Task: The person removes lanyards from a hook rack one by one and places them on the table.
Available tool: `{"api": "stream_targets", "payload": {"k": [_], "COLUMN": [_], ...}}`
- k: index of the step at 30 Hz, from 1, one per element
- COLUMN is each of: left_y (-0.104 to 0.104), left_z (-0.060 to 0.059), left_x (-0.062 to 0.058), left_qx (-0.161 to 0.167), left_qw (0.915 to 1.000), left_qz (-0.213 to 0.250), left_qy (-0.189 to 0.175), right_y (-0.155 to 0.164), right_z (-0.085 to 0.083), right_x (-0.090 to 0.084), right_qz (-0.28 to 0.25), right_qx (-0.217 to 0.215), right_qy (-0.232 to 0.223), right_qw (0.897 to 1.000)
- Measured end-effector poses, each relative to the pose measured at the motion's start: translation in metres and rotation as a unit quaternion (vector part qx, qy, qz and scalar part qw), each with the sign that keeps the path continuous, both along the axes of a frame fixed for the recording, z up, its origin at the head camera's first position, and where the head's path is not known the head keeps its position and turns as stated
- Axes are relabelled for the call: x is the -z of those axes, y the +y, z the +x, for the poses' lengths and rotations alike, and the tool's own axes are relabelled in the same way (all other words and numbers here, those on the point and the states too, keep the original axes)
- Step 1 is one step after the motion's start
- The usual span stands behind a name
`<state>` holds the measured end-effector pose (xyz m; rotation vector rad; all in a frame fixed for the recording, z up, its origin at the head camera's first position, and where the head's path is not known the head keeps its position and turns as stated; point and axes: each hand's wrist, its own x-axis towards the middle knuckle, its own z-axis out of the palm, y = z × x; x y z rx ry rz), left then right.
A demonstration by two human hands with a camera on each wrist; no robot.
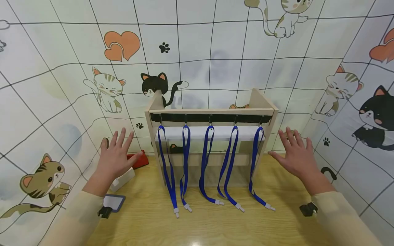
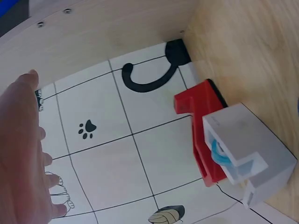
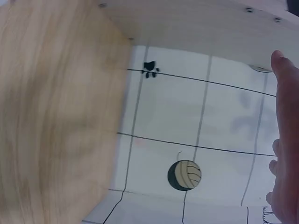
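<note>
A wooden rack (image 1: 211,111) stands on the table (image 1: 215,222) between both hands, five blue lanyards (image 1: 205,164) hanging from its hooks. The left hand (image 1: 115,159) and right hand (image 1: 297,157) hover beside its ends, fingers spread, holding nothing.

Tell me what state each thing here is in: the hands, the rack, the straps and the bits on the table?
Left hand: open, fingers spread, holding nothing.
Right hand: open, fingers spread, holding nothing.
Rack: upright on the table.
Five blue lanyards: hanging from hooks, clip ends lying on the table.
Red block: lying by the rack's left side.
White box: lying beside the red block.
</note>
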<state>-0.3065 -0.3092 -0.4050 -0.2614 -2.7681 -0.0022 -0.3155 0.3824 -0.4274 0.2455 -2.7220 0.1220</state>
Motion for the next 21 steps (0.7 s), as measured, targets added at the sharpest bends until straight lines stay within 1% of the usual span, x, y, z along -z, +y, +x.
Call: {"api": "stream_targets", "payload": {"k": [4,7,10,12,16,21], "left_y": [0.004,0.008,0.012,0.015,0.020,0.027], "left_z": [0.002,0.003,0.004,0.003,0.002,0.002], "left_x": [-0.008,-0.014,-0.019,-0.022,-0.030,-0.040], "left_qx": [0.018,0.033,0.045,0.050,0.067,0.100], "left_qw": [0.9995,0.9985,0.9970,0.9957,0.9910,0.9810], "left_qz": [0.014,0.032,0.050,0.060,0.082,0.121], "left_qy": [0.022,0.029,0.038,0.049,0.081,0.113], "right_y": [-0.006,-0.011,-0.016,-0.021,-0.034,-0.055], "right_z": [0.006,0.012,0.017,0.020,0.026,0.039], "right_x": [-0.007,-0.010,-0.012,-0.013,-0.016,-0.024], "right_qz": [-0.018,-0.032,-0.055,-0.077,-0.142,-0.237], "right_qx": [-0.001,-0.011,-0.031,-0.050,-0.094,-0.132], "right_qy": [0.014,0.031,0.054,0.075,0.118,0.142], "right_qw": [1.000,0.999,0.997,0.993,0.978,0.952]}}
